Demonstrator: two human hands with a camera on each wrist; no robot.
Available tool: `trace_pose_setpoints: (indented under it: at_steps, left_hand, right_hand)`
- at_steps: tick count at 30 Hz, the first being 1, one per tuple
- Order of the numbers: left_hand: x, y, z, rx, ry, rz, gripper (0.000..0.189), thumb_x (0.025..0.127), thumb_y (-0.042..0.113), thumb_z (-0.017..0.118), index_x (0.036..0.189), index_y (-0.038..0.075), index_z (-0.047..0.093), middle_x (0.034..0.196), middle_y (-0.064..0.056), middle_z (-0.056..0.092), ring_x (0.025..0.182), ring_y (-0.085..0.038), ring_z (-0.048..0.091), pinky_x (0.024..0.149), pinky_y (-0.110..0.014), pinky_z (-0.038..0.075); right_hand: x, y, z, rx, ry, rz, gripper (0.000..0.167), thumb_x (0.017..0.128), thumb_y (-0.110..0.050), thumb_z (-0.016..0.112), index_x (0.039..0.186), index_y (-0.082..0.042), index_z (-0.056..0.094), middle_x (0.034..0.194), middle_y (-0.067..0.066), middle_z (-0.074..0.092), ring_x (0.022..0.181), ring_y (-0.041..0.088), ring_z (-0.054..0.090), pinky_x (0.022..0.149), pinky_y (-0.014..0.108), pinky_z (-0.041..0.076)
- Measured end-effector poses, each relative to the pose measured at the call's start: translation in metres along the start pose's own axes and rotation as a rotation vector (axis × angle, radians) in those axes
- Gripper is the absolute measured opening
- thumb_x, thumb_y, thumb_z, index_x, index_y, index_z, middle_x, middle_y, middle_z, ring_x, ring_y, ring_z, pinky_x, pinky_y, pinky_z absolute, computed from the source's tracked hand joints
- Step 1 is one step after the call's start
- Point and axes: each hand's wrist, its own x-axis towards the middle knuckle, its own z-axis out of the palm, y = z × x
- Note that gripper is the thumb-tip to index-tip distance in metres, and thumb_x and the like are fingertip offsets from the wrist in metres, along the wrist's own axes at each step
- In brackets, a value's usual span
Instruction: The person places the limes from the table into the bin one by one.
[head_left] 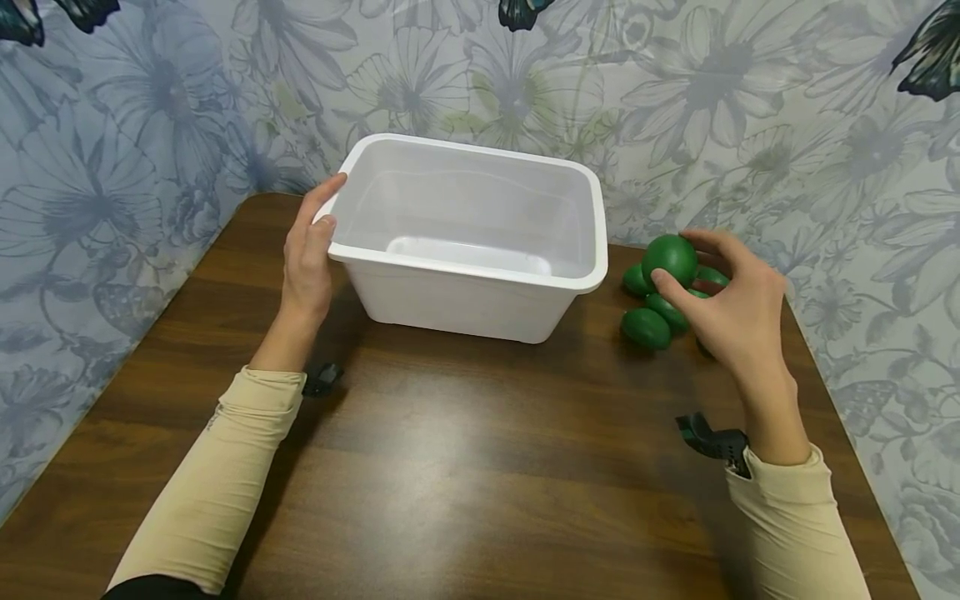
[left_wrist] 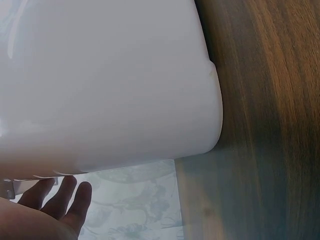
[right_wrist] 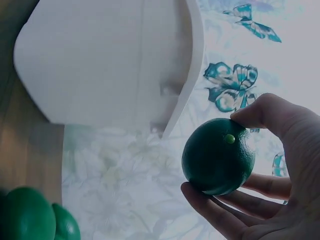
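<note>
A white plastic tub stands upright on the wooden table, its inside bare. My left hand holds the tub's left rim, thumb and index finger at the edge. In the left wrist view the other fingers of the left hand show beside the tub's outer wall. With thumb and fingertips, my right hand pinches a glossy, round green fruit, above several like it. Seen from the right wrist, that fruit has a small pale stem spot and is clear of the table.
Several more green fruits lie clustered right of the tub, partly hidden by the right hand. The wooden table ends at a wall with flowered paper and butterfly decorations.
</note>
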Motion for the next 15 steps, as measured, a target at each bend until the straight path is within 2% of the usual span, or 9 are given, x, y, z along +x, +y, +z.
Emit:
trace_pose_setpoints:
  at_steps: [5, 10, 15]
  left_hand:
    - [0.000, 0.002, -0.001, 0.004, 0.000, -0.001, 0.057, 0.098, 0.027, 0.043, 0.149, 0.009, 0.060, 0.153, -0.008, 0.058, 0.137, -0.023, 0.051, 0.108, -0.030, 0.037]
    - [-0.001, 0.003, -0.001, -0.007, -0.005, 0.002, 0.056, 0.098, 0.026, 0.043, 0.149, 0.008, 0.060, 0.153, -0.009, 0.057, 0.137, -0.023, 0.051, 0.109, -0.030, 0.037]
    - [-0.002, 0.003, -0.001, 0.019, -0.007, -0.003, 0.056, 0.098, 0.028, 0.043, 0.149, 0.012, 0.060, 0.153, -0.006, 0.058, 0.137, -0.020, 0.051, 0.108, -0.030, 0.037]
  right_hand:
    - [0.008, -0.014, 0.010, 0.062, 0.017, -0.041, 0.048, 0.086, -0.021, 0.086, 0.132, -0.015, 0.073, 0.123, 0.005, 0.076, 0.107, -0.009, 0.065, 0.080, 0.010, 0.052]
    - [0.014, -0.027, 0.021, 0.137, 0.013, -0.088, 0.055, 0.085, -0.016, 0.087, 0.137, -0.020, 0.070, 0.128, 0.002, 0.075, 0.115, 0.004, 0.069, 0.082, 0.012, 0.054]
    - [0.018, -0.037, 0.032, 0.171, -0.003, -0.131, 0.054, 0.085, -0.015, 0.086, 0.136, -0.017, 0.070, 0.129, -0.002, 0.074, 0.116, 0.011, 0.071, 0.082, 0.013, 0.055]
